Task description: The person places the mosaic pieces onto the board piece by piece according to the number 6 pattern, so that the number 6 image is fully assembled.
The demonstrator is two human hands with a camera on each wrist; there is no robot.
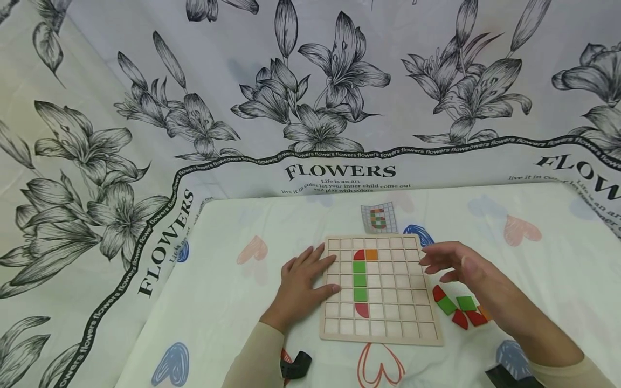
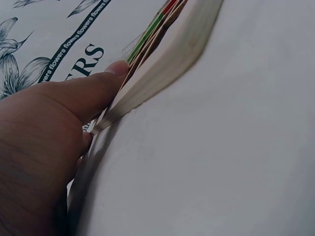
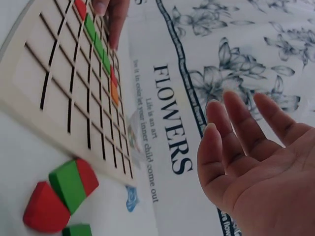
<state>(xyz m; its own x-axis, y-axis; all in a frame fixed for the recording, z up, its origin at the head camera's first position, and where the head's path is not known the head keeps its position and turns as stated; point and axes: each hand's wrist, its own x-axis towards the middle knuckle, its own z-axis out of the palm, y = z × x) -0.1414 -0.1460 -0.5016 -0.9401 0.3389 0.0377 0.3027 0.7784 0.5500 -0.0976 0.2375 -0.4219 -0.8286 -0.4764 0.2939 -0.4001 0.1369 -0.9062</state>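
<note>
A light wooden grid board [image 1: 402, 326] lies on the table. In one column sit a red rounded piece [image 1: 359, 255], three green squares [image 1: 360, 280] and a second red rounded piece [image 1: 361, 310]. An orange square [image 1: 371, 254] fills the cell right of the top red one. My left hand [image 1: 302, 285] rests along the board's left edge, fingers spread, thumb over the rim. Off the upper right edge hovers my right hand [image 1: 463, 265], its fingers loosely extended and the palm bare in the right wrist view.
Several loose pieces, such as a green one [image 1: 467, 303] and a red one [image 1: 460, 319], lie right of the board beneath my right forearm. A small patterned card [image 1: 379, 217] with a coloured figure lies behind the board. Beyond the table hangs a flower-printed cloth [image 1: 213, 178].
</note>
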